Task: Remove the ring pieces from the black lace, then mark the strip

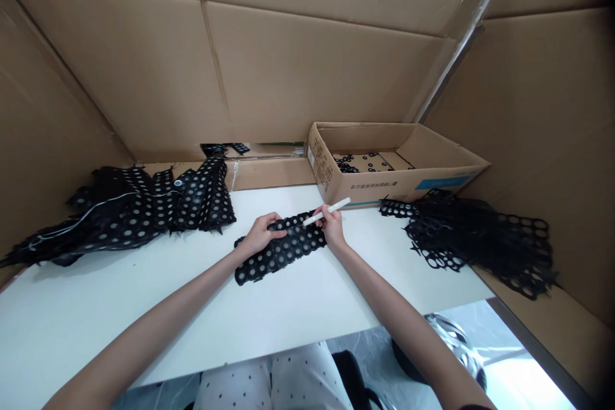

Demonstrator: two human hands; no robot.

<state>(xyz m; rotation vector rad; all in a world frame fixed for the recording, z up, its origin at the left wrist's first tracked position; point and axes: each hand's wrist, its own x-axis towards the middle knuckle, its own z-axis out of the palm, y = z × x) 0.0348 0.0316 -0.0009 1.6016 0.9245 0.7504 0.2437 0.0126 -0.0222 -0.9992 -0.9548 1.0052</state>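
A black perforated strip (288, 248) with rows of round grey discs lies slantwise on the white table in front of me. My left hand (262, 234) grips its upper left edge, the thumb lying on top of the strip. Between the fingers of my right hand (331, 225) is a white pen-shaped tool (340, 204). Its lower end points down to the left at the strip's upper right part. The tip is too small to tell whether it touches a disc. Some right-hand fingers are hidden behind the tool and the strip's edge.
A pile of similar black strips with discs (144, 208) lies at left. An open cardboard box (384, 189) holding small black rings stands at back right. Black netting with open holes (480, 237) overhangs the table's right side. Cardboard walls (327, 64) enclose the white table (192, 307).
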